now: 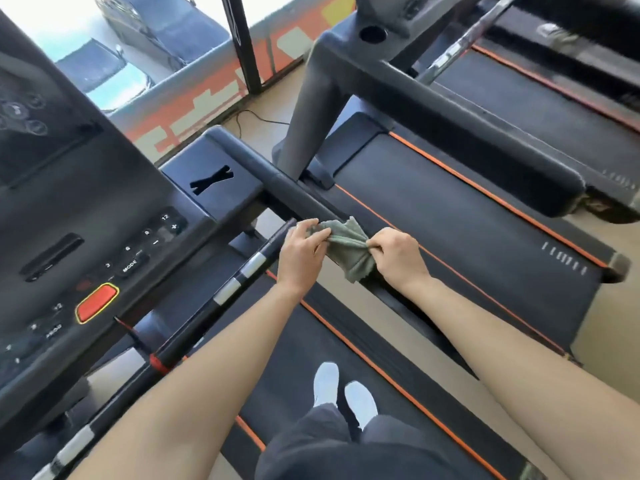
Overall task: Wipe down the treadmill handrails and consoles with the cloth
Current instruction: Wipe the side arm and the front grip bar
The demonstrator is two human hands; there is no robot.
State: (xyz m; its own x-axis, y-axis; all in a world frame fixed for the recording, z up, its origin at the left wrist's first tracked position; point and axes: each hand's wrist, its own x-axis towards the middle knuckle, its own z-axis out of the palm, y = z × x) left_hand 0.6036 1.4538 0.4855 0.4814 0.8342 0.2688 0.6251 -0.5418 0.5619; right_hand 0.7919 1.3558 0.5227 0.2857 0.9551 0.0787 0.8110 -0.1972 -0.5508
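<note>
Pinching opposite ends, left hand (301, 253) and right hand (399, 255) hold the cloth (347, 243) on the handrail (304, 199).

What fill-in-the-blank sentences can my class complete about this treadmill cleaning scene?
1. The left hand and the right hand hold one ____ cloth between them.
2. The large button on the console is ____ with a yellow edge.
3. The person's shoes on the treadmill belt are ____.
Missing words: green; red; white.
</note>
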